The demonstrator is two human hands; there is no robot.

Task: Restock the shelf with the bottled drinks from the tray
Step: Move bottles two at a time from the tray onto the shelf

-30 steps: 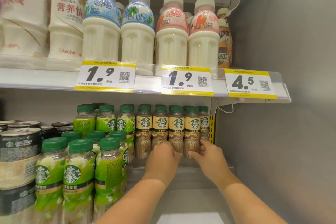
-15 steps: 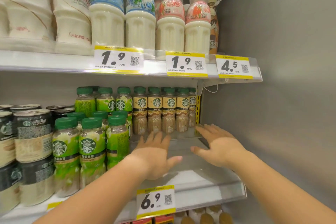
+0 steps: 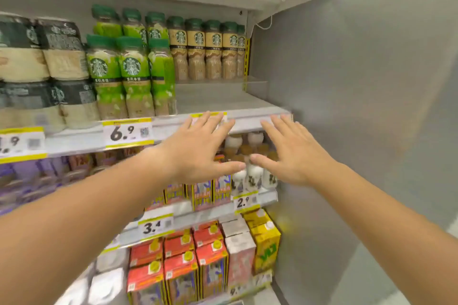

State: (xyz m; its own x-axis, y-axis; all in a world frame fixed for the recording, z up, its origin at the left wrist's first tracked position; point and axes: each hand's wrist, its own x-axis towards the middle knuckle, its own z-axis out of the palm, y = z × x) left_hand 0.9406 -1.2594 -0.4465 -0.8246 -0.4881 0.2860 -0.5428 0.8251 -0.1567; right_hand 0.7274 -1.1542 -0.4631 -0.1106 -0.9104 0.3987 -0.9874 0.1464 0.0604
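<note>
A row of tan-labelled coffee bottles (image 3: 207,49) with green caps stands at the back of the middle shelf (image 3: 250,122), on its right side. In front of them the shelf floor is bare. Green-labelled bottles (image 3: 128,77) fill the shelf to the left, up to the front edge. My left hand (image 3: 198,148) and my right hand (image 3: 292,153) hover open in front of the shelf's front edge, fingers spread, holding nothing. No tray is in view.
Stacked dark-labelled cans (image 3: 42,69) stand at far left. Below are small white bottles (image 3: 250,176) and cartons (image 3: 213,262) on lower shelves. A grey side wall (image 3: 347,106) closes the shelf on the right. Price tags (image 3: 127,132) line the shelf edges.
Both hands let go of the tan bottles at the back and have pulled out of the shelf toward me. The view has dropped, showing the lower shelves.
</note>
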